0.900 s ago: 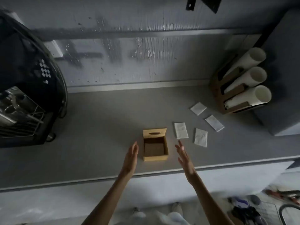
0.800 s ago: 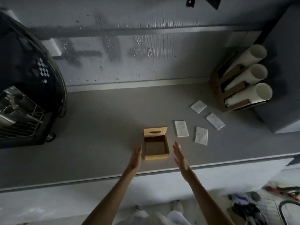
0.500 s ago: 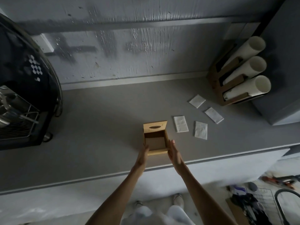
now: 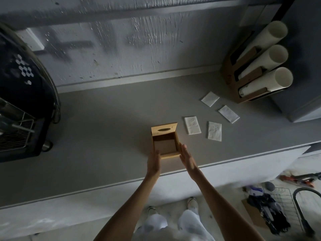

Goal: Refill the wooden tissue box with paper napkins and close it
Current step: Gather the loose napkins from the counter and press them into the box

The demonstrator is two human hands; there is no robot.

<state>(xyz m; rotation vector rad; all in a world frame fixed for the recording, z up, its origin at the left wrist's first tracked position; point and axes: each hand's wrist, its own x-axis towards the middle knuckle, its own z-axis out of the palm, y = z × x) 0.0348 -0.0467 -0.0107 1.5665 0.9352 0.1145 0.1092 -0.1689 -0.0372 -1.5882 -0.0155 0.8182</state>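
A small wooden tissue box (image 4: 165, 145) stands on the grey counter near its front edge. Its lid (image 4: 164, 130), with an oval slot, is tipped up at the far side, and the inside looks bare. My left hand (image 4: 153, 161) lies flat against the box's left wall. My right hand (image 4: 186, 156) presses flat on the right wall, so both hold the box between them. Several folded white paper napkins lie to the right: the nearest (image 4: 192, 125) beside the lid, another (image 4: 214, 131) right of it, and two farther back (image 4: 228, 114) (image 4: 210, 99).
A black coffee machine (image 4: 22, 101) fills the counter's left side. At the back right a wooden holder (image 4: 243, 84) carries three stacks of white paper cups. A grey cabinet (image 4: 302, 66) stands beyond it. The counter's front edge (image 4: 208, 165) runs just below my hands.
Both hands moved forward and inward from apart and open to flat against the box's two side walls. The view shifted slightly closer.
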